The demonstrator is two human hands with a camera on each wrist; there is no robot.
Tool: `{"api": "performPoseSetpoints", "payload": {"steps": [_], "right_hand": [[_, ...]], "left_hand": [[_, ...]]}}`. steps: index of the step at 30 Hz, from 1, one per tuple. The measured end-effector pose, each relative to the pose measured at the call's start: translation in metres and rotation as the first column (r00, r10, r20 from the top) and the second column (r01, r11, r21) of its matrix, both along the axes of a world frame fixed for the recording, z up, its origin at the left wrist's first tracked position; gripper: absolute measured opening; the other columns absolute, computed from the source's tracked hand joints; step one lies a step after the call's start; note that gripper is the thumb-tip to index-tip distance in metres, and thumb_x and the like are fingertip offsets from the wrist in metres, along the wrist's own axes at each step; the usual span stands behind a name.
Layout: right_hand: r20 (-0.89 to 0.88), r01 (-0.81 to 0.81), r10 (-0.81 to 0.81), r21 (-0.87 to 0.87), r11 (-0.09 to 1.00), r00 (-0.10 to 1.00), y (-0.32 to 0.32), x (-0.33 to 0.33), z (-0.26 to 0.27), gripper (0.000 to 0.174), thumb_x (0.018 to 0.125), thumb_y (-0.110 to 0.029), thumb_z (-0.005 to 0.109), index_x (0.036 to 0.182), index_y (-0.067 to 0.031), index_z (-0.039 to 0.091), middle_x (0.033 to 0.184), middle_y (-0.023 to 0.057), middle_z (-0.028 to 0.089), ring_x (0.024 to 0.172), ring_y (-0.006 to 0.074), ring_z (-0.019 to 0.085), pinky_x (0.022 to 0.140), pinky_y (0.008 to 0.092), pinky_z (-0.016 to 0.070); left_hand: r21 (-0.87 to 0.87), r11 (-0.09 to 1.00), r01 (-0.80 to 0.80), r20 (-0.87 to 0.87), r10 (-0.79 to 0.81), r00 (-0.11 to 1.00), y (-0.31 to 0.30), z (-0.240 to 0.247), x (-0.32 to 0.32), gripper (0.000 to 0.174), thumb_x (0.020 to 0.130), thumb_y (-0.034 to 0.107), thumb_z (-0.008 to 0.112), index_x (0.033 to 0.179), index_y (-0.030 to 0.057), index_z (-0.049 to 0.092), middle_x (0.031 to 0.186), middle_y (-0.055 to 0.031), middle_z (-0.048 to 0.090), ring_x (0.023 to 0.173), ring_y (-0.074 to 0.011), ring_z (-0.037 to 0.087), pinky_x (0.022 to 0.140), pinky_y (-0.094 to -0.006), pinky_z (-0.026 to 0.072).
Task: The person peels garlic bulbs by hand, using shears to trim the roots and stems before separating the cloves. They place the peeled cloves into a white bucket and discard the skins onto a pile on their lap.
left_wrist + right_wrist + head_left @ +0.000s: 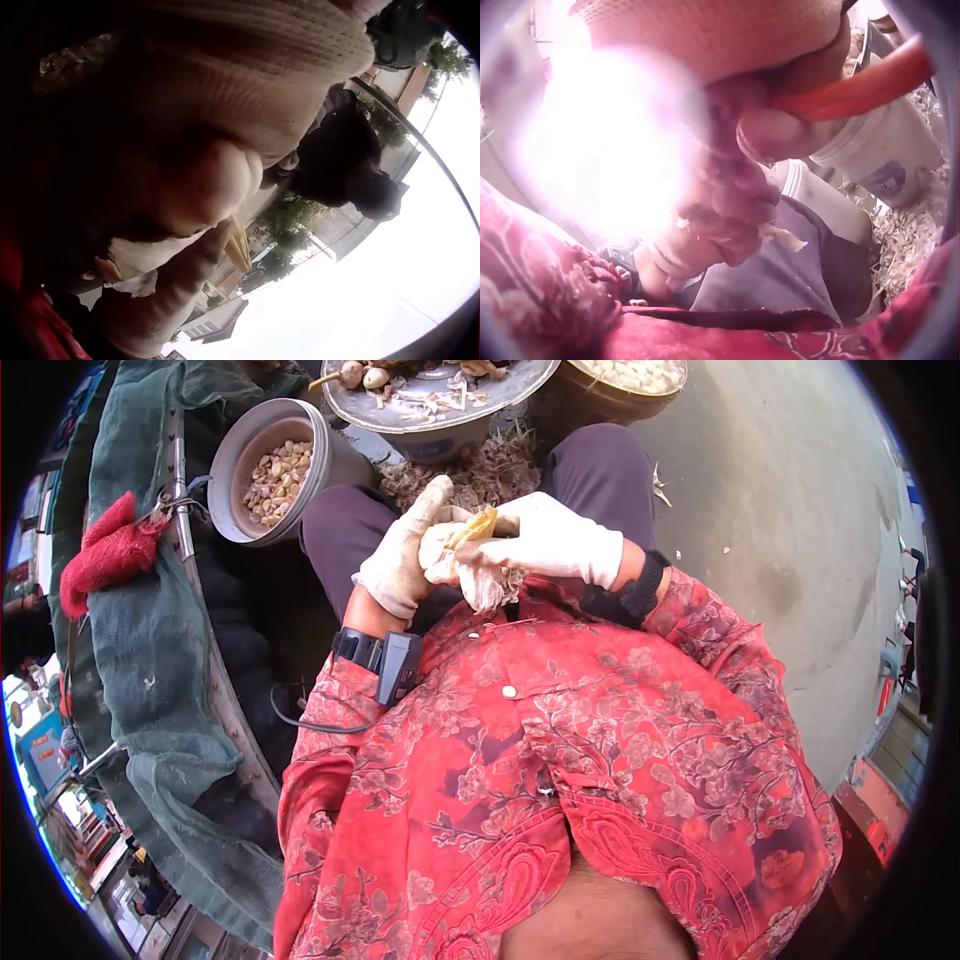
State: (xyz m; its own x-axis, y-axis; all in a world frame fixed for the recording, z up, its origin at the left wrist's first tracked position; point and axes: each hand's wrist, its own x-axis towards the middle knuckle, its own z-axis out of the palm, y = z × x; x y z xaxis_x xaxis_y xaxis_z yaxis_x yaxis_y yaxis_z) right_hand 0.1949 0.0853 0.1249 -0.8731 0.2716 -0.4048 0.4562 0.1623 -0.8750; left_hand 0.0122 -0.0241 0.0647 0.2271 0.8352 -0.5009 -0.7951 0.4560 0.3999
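Both hands wear whitish knit gloves and meet in front of the lap. My left hand (402,560) holds a pale garlic bulb (437,550), its thumb raised; in the left wrist view the smooth white bulb (217,180) shows beneath the glove. Against it, my right hand (560,540) grips a slim yellow-orange tool (476,528), which appears as a curved orange shaft (870,81) in the right wrist view. The tool's working end is hidden. Loose papery skin (487,588) hangs below the fingers.
A bucket of peeled cloves (278,480) stands left of the knees. Ahead is a metal basin (410,418) carrying garlic and skins, with a tub of white cloves (635,374) beside it. Skins (500,470) lie heaped between the legs. Green netting (150,630) drapes over a rail at left.
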Motion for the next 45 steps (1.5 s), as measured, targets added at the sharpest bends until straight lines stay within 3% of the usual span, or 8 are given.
{"api": "performPoseSetpoints", "payload": {"steps": [7,18,24,26,30,42,43,45], "right_hand": [[-0.064,0.236,-0.297,-0.458,0.857,0.953,0.001,-0.002,-0.027,0.037,0.090,-0.036,0.068,0.105,-0.0011,0.067,0.089,0.0008,0.067,0.079,0.0058,0.059,0.071,0.0244,0.0484],[-0.026,0.329,-0.418,-0.572,0.752,0.908,-0.018,-0.005,-0.022,0.034,0.090,-0.036,0.069,0.100,-0.0028,0.066,0.090,-0.0013,0.065,0.074,0.0045,0.057,0.063,0.0212,0.0449],[-0.056,0.353,-0.376,-0.237,0.905,0.925,-0.023,-0.008,-0.008,0.039,0.088,-0.037,0.072,0.102,-0.0011,0.070,0.086,0.0003,0.068,0.075,0.0061,0.058,0.068,0.0229,0.0472],[-0.207,0.113,-0.062,0.248,0.962,0.976,-0.025,-0.009,-0.007,0.033,0.085,-0.040,0.071,0.096,-0.0084,0.073,0.073,0.0072,0.068,0.065,0.0130,0.062,0.065,0.0285,0.0490],[-0.134,-0.095,0.192,0.521,0.848,0.972,-0.028,-0.005,-0.017,0.040,0.087,-0.049,0.060,0.097,-0.0111,0.071,0.074,0.0132,0.065,0.067,0.0295,0.064,0.063,0.0360,0.0501],[-0.028,-0.139,0.164,0.404,0.904,0.986,-0.010,0.002,-0.001,0.037,0.086,-0.043,0.060,0.089,-0.0066,0.068,0.079,0.0156,0.067,0.076,0.0317,0.066,0.069,0.0396,0.0496],[-0.011,-0.094,0.103,0.314,0.945,0.995,-0.006,0.004,0.003,0.037,0.086,-0.042,0.062,0.091,-0.0063,0.068,0.082,0.0156,0.068,0.078,0.0304,0.066,0.070,0.0378,0.0501],[-0.078,0.026,-0.008,0.230,0.973,0.997,0.002,0.008,-0.009,0.037,0.089,-0.040,0.061,0.098,-0.0054,0.068,0.084,0.0155,0.069,0.078,0.0283,0.067,0.072,0.0359,0.0505]], "left_hand": [[0.242,0.951,-0.190,-0.191,0.239,0.952,-0.008,0.017,0.029,0.047,0.099,0.038,0.051,0.128,0.0013,0.054,0.115,-0.0101,0.064,0.097,-0.0184,0.064,0.084,-0.0329,0.0528],[0.074,0.961,-0.267,0.098,0.260,0.961,-0.005,0.007,0.032,0.051,0.097,0.037,0.045,0.133,0.0000,0.048,0.122,-0.0169,0.062,0.101,-0.0272,0.063,0.089,-0.0403,0.0515],[0.014,0.913,-0.408,0.094,0.405,0.909,-0.006,0.002,0.039,0.041,0.096,0.033,0.048,0.111,-0.0035,0.059,0.104,-0.0165,0.067,0.091,-0.0274,0.065,0.086,-0.0372,0.0530],[-0.042,0.918,-0.396,0.049,0.397,0.916,-0.003,0.006,0.030,0.042,0.095,0.033,0.048,0.111,-0.0046,0.058,0.099,-0.0168,0.067,0.090,-0.0294,0.065,0.088,-0.0389,0.0523],[0.000,0.962,-0.273,0.082,0.272,0.959,-0.002,-0.007,0.005,0.052,0.096,0.036,0.043,0.122,-0.0076,0.053,0.100,-0.0234,0.066,0.086,-0.0300,0.066,0.080,-0.0425,0.0551],[0.092,0.949,-0.302,0.214,0.277,0.937,-0.001,0.022,0.001,0.051,0.095,0.037,0.043,0.115,-0.0077,0.057,0.101,-0.0266,0.066,0.075,-0.0310,0.061,0.071,-0.0388,0.0510],[0.040,0.907,-0.420,-0.002,0.420,0.907,-0.002,0.027,0.006,0.050,0.094,0.036,0.043,0.116,-0.0076,0.057,0.100,-0.0252,0.065,0.075,-0.0297,0.062,0.070,-0.0382,0.0513],[0.160,0.943,-0.291,0.294,0.235,0.926,-0.004,0.006,-0.011,0.049,0.094,0.034,0.044,0.116,-0.0073,0.057,0.103,-0.0245,0.065,0.079,-0.0290,0.064,0.073,-0.0400,0.0539]]}}
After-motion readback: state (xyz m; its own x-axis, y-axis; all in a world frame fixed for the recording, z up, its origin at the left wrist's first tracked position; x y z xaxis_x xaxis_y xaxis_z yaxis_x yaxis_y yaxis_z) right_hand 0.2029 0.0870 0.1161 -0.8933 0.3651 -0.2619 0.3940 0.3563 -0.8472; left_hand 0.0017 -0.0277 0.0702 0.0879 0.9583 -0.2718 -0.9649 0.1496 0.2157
